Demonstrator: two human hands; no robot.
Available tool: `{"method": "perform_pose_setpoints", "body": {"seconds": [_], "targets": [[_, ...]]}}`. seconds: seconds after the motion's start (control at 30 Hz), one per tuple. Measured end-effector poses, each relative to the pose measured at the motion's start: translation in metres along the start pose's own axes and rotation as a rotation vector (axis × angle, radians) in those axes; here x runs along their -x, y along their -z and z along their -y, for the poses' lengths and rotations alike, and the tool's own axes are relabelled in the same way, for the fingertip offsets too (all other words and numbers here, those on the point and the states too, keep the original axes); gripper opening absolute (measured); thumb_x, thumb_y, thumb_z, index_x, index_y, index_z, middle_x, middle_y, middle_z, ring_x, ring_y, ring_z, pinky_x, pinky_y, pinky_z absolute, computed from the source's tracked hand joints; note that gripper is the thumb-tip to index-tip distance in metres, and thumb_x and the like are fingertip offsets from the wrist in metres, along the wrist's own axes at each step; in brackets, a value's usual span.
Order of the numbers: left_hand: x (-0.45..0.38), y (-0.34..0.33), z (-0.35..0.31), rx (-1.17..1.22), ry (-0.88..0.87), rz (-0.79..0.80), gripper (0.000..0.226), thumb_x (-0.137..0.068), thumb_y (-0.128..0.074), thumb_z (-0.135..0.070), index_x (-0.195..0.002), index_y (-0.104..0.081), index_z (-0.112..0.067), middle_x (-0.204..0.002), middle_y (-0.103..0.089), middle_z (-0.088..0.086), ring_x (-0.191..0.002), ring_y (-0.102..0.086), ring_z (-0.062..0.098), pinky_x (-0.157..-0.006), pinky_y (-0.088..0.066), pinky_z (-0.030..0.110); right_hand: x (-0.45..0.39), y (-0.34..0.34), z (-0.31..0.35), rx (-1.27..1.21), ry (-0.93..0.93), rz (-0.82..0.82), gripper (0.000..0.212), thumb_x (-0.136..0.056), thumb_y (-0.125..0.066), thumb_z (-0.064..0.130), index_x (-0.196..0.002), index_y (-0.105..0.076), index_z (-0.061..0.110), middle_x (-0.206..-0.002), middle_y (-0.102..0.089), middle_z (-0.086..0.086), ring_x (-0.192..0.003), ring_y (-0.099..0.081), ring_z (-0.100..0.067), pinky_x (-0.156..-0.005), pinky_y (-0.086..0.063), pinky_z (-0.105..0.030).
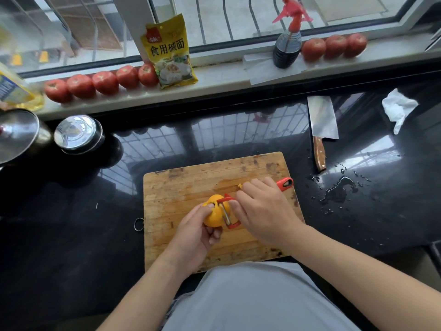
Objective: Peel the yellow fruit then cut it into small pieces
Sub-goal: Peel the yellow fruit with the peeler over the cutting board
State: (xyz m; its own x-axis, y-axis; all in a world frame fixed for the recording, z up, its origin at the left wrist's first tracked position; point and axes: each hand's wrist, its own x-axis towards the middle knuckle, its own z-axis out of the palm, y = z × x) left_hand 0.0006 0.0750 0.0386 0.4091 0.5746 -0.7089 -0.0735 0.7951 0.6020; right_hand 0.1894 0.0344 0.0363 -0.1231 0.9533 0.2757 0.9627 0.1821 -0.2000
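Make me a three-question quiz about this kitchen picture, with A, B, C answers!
1. Where is the cleaver?
A. on the cutting board
B. on the black counter
C. on the windowsill

2. How many tomatoes are on the windowsill?
A. eight
B. five
C. three

3. What is the right hand doing?
A. resting open
B. holding the cleaver
C. gripping the red peeler

Answers:
1 B, it lies right of the cutting board.
2 A, five left, three right.
3 C, the peeler touches the yellow fruit.
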Motion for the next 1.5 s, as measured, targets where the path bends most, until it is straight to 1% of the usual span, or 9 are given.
{"method": "perform_pose_setpoints", "body": {"seconds": [0.17,0.37,0.57,0.73,0.9,1.03,1.17,1.3,1.5], "targets": [[0.004,-0.001,-0.004,0.025,0.017,-0.016,0.018,-0.106,-0.049,-0.021,-0.106,-0.054,-0.004,-0.071,-0.050,0.011,-0.050,-0.047,0.019,-0.040,-0.033,0.024,0.000,-0.006,-0.013,0.060,-0.009,0.014,0.042,-0.109,-0.036,0.037,-0.077,-0.056,0.018,-0.075,-0.051,0.002,-0.069,-0.043,-0.020,-0.069,-0.033,-0.038],[0.003,0.007,-0.004,0.045,0.058,-0.079,0.036,-0.105,-0.053,-0.026,-0.129,-0.054,0.002,-0.082,-0.054,0.013,-0.056,-0.054,0.019,-0.043,-0.040,0.026,0.004,-0.024,-0.051,0.144,-0.413,0.242,0.050,-0.109,-0.016,0.045,-0.086,-0.055,0.024,-0.081,-0.053,0.009,-0.076,-0.050,-0.020,-0.074,-0.039,-0.039],[-0.003,0.016,0.000,0.172,0.123,-0.196,0.040,-0.103,-0.057,-0.029,-0.134,-0.053,-0.003,-0.101,-0.063,0.021,-0.066,-0.066,0.024,-0.051,-0.054,0.029,0.012,-0.027,-0.042,0.300,-0.414,0.462,0.025,-0.105,-0.041,0.030,-0.092,-0.062,0.024,-0.084,-0.065,0.005,-0.075,-0.061,-0.020,-0.064,-0.036,-0.035],[-0.002,0.014,0.001,0.168,0.122,-0.209,0.038,-0.103,-0.058,-0.031,-0.130,-0.057,-0.004,-0.098,-0.065,0.020,-0.067,-0.068,0.023,-0.054,-0.055,0.030,0.011,-0.014,-0.016,-0.013,-0.236,0.109,0.039,-0.107,-0.031,0.039,-0.071,-0.039,0.028,-0.064,-0.042,0.012,-0.055,-0.037,-0.012,-0.056,-0.029,-0.031],[-0.003,0.005,0.003,0.031,0.115,-0.205,0.034,-0.103,-0.056,-0.035,-0.115,-0.068,-0.005,-0.085,-0.067,0.015,-0.062,-0.064,0.018,-0.050,-0.050,0.030,0.000,-0.010,0.011,-0.129,-0.044,0.072,0.040,-0.107,-0.036,0.037,-0.073,-0.048,0.021,-0.068,-0.041,0.008,-0.060,-0.035,-0.015,-0.061,-0.027,-0.031],[-0.002,0.003,0.000,0.041,0.115,-0.160,0.030,-0.102,-0.056,-0.037,-0.107,-0.071,-0.011,-0.084,-0.067,0.012,-0.071,-0.062,0.022,-0.062,-0.051,0.035,0.000,-0.008,0.019,-0.340,0.051,0.039,0.038,-0.108,-0.036,0.040,-0.100,-0.063,0.015,-0.079,-0.053,0.005,-0.070,-0.044,-0.015,-0.064,-0.038,-0.035],[0.000,0.005,-0.004,0.122,0.136,-0.117,0.035,-0.103,-0.052,-0.035,-0.116,-0.064,-0.006,-0.083,-0.062,0.012,-0.065,-0.059,0.020,-0.064,-0.047,0.035,0.018,-0.011,0.013,-0.278,0.166,0.209,0.055,-0.108,-0.025,0.050,-0.145,-0.048,0.017,-0.085,-0.059,0.005,-0.074,-0.049,-0.016,-0.069,-0.040,-0.035],[0.001,0.008,-0.006,0.138,0.158,-0.155,0.038,-0.104,-0.050,-0.033,-0.123,-0.060,-0.001,-0.082,-0.063,0.014,-0.062,-0.057,0.020,-0.054,-0.046,0.029,0.026,-0.011,-0.009,-0.156,-0.324,0.279,0.070,-0.104,-0.007,0.059,-0.130,-0.064,0.026,-0.098,-0.072,0.010,-0.089,-0.065,-0.012,-0.081,-0.050,-0.036],[-0.002,0.005,-0.005,0.155,0.161,-0.145,0.039,-0.105,-0.052,-0.034,-0.126,-0.060,-0.002,-0.081,-0.068,0.013,-0.062,-0.060,0.018,-0.055,-0.050,0.028,0.022,-0.005,-0.013,-0.207,-0.161,0.131,0.043,-0.108,-0.031,0.049,-0.087,-0.059,0.024,-0.075,-0.058,0.011,-0.068,-0.052,-0.013,-0.068,-0.047,-0.040]]}}
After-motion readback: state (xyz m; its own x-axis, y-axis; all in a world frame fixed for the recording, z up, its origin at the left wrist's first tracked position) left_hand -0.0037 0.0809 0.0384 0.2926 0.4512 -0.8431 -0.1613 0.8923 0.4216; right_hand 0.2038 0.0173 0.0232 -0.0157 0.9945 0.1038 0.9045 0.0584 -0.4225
